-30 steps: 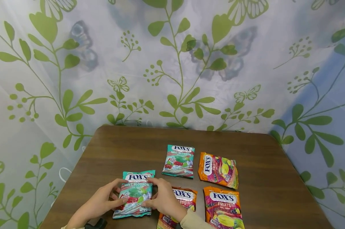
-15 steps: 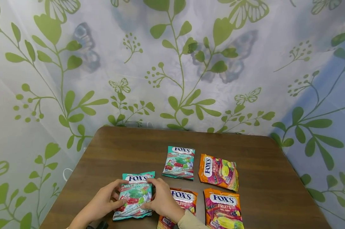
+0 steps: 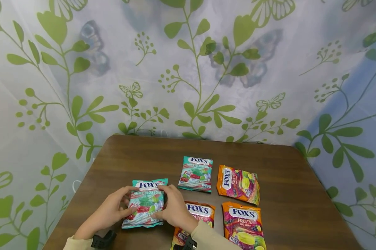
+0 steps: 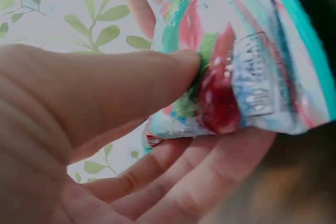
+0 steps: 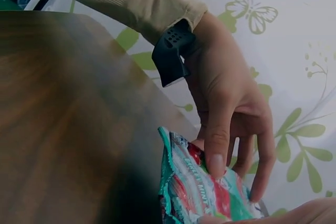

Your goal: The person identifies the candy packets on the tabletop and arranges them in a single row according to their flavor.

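In the head view a turquoise bag of Fox's Mint Blossom candy (image 3: 146,200) is held between both hands at the front left of the table. The left hand (image 3: 114,205) grips its left side; in the left wrist view the thumb (image 4: 157,74) presses the printed front and the other fingers curl behind. From the other side the right hand (image 3: 174,207) holds it, thumb on the front near the lower corner, as the right wrist view shows with the thumb (image 5: 217,153) on the wrapper. The bag's back is hidden.
Another Mint Blossom bag (image 3: 195,174) lies on the brown table (image 3: 138,149) behind the hands. To the right lie a sideways orange Fruits bag (image 3: 239,184) and an upright one (image 3: 243,225). A third Fruits bag (image 3: 203,212) is partly covered by the right forearm.
Both hands, still gripping the Mint Blossom bag, have moved it slightly up in the head view relative to the other bags. The head view itself has shifted a little. The other bags stay put.
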### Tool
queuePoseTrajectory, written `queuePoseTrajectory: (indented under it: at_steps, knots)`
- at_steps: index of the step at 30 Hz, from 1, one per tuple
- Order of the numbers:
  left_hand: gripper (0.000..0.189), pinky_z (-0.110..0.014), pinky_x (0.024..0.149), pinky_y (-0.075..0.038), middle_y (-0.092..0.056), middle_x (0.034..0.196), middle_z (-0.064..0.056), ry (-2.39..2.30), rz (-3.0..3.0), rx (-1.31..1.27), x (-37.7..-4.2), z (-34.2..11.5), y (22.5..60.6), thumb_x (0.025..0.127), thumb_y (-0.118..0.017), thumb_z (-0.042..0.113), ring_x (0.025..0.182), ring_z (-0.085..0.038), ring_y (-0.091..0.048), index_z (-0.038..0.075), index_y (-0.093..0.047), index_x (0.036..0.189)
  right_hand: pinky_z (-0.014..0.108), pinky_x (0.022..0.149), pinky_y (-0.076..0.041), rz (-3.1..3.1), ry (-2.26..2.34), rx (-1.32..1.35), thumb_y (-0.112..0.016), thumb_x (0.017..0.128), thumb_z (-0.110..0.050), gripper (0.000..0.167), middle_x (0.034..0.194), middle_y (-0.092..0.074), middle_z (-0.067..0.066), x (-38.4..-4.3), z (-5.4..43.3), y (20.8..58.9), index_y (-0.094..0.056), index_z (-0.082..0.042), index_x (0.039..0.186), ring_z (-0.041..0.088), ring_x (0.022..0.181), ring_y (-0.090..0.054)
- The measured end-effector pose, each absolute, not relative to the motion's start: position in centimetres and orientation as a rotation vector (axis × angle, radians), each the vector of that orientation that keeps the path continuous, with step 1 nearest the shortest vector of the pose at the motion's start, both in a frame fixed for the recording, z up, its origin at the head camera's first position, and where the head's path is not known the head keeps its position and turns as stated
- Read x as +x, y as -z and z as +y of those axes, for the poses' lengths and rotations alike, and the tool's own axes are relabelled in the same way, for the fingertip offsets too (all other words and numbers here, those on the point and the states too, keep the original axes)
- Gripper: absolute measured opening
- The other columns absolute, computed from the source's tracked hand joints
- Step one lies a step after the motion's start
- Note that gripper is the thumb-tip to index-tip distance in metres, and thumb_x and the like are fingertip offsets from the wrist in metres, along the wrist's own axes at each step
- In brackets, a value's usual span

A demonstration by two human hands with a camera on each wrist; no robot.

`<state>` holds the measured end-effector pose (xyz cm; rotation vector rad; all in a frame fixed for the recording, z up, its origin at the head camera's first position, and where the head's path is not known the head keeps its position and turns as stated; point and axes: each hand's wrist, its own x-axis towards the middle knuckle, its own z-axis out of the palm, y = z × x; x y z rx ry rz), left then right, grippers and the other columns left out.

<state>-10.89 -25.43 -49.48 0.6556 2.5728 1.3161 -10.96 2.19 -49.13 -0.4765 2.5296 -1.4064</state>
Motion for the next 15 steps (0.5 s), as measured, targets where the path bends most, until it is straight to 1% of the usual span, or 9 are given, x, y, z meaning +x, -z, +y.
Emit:
queuePoseTrajectory:
  at_steps: [2,4,7,10,15]
  knots:
    - [0.059,-0.029,0.061,-0.055,-0.060,0.113,-0.008,-1.290,2.625,0.670,-11.5,-25.7,48.9,0.097,-0.086,0.013,0.088,-0.011,-0.062,0.002,-0.059,0.147,0.026,0.071,-0.054,2.542,1.412,-0.507,-0.102,0.078,-0.015,0.086,0.123,-0.060,0.007,-11.8,1.8,49.0,-0.061,-0.005,0.152,0.011,0.086,-0.057]
    - [0.059,-0.029,0.061,-0.056,-0.061,0.114,-0.008,-1.259,2.689,0.672,-12.2,-26.0,48.3,0.096,-0.087,0.011,0.090,-0.012,-0.063,0.002,-0.059,0.147,0.025,0.065,-0.053,2.526,1.439,-0.536,-0.100,0.080,-0.013,0.086,0.125,-0.059,0.009,-12.8,1.4,48.9,-0.058,-0.005,0.155,0.008,0.075,-0.056]
    - [0.059,-0.028,0.062,-0.056,-0.061,0.114,-0.007,-1.213,2.763,0.651,-13.4,-26.5,47.5,0.095,-0.087,0.009,0.092,-0.014,-0.064,0.003,-0.060,0.147,0.023,0.064,-0.054,2.499,1.475,-0.586,-0.098,0.084,-0.012,0.087,0.131,-0.058,0.009,-14.4,0.8,48.8,-0.054,-0.008,0.159,0.004,0.069,-0.058]
    - [0.061,-0.029,0.063,-0.055,-0.062,0.115,-0.006,-1.168,2.813,0.641,-14.7,-27.3,47.0,0.094,-0.087,0.006,0.094,-0.017,-0.064,0.002,-0.060,0.148,0.023,0.066,-0.055,2.485,1.485,-0.637,-0.096,0.086,-0.013,0.089,0.134,-0.057,0.009,-16.0,0.1,48.6,-0.051,-0.008,0.162,0.004,0.071,-0.060]
    - [0.061,-0.031,0.068,-0.057,-0.065,0.118,-0.010,-1.120,2.840,0.631,-17.1,-28.9,46.4,0.094,-0.088,0.005,0.098,-0.023,-0.066,-0.001,-0.059,0.148,0.024,0.069,-0.056,2.441,1.484,-0.685,-0.096,0.087,-0.015,0.090,0.139,-0.056,0.011,-18.8,-1.1,48.4,-0.049,-0.010,0.163,0.005,0.076,-0.062]
